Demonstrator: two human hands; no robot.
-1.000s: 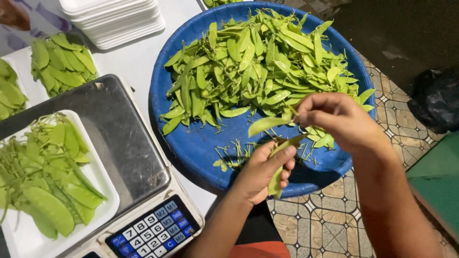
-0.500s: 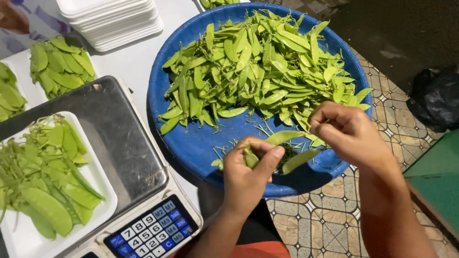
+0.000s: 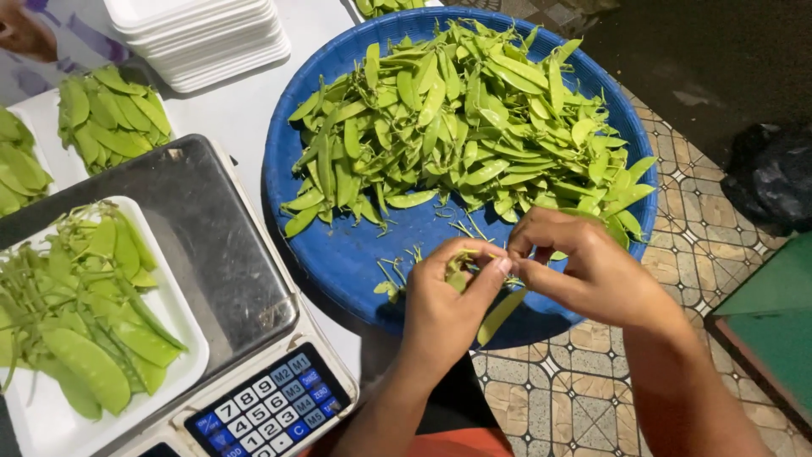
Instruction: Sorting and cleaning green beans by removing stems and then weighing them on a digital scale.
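Observation:
My left hand [image 3: 448, 309] and my right hand [image 3: 592, 271] meet over the near rim of a round blue basket [image 3: 347, 250]. Between them they grip one green snow pea pod [image 3: 499, 315], whose lower end hangs below the fingers; my right thumb and forefinger pinch at its tip. A second pod shows inside my left palm. A big heap of snow peas [image 3: 457, 118] fills the far half of the basket. Several trimmed stem bits [image 3: 391, 275] lie on the basket's bare blue floor just left of my left hand.
A digital scale with a steel platter [image 3: 216, 254] and keypad [image 3: 266, 406] stands at the left, bearing a white foam tray [image 3: 182, 372] of pods. More pod piles [image 3: 110, 106] and stacked white trays [image 3: 203, 34] lie beyond. Tiled floor and a black bag [image 3: 774, 182] are at the right.
My hands have come together: a second ago the right hand held a pod up near the heap, now both pinch one pod low at the basket's near rim.

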